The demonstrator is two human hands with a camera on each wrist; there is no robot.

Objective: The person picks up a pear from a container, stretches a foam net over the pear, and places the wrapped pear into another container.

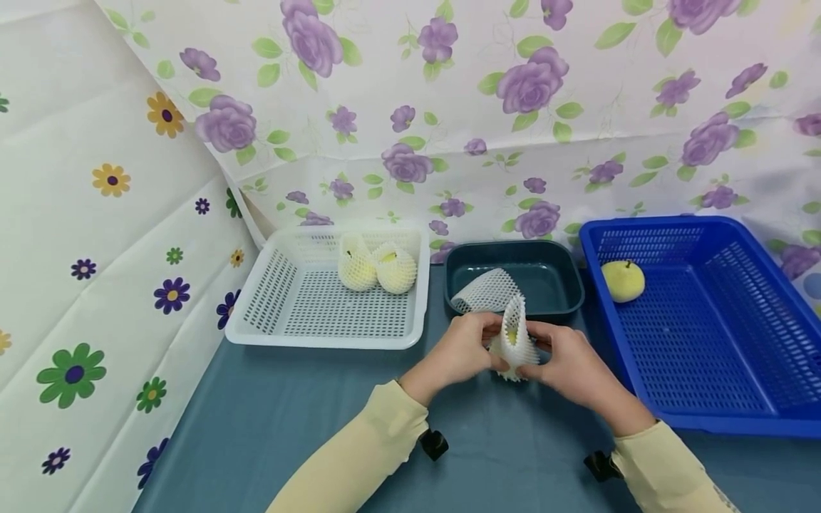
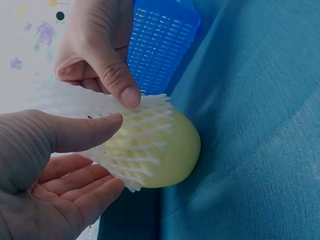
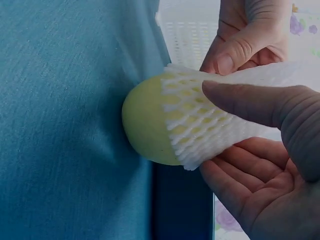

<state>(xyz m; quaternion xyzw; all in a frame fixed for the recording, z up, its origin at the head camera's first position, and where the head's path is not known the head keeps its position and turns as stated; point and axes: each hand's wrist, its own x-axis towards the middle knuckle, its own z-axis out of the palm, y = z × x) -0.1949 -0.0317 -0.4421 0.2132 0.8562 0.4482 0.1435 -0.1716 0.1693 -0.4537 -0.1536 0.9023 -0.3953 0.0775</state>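
A yellow-green pear [image 2: 186,150] sits on the blue-green tabletop, its upper part inside a white foam net [image 1: 518,353]. The rounded bottom of the pear [image 3: 142,120] shows bare below the net's frilled edge in both wrist views. My left hand [image 1: 463,349] grips the net from the left, thumb on the near side and fingers behind. From the right, my right hand [image 1: 572,362] holds the same net, its thumb [image 3: 240,100] lying along the mesh. The loose top of the net stands up above the pear between both hands.
Behind the hands, a dark green tray [image 1: 545,274] holds an empty foam net [image 1: 487,291]. To the left, a white basket [image 1: 327,340] contains two netted pears [image 1: 395,271]. A blue basket [image 1: 705,320] at right has one bare pear [image 1: 623,280]. Flowered sheeting [image 1: 385,107] hangs behind.
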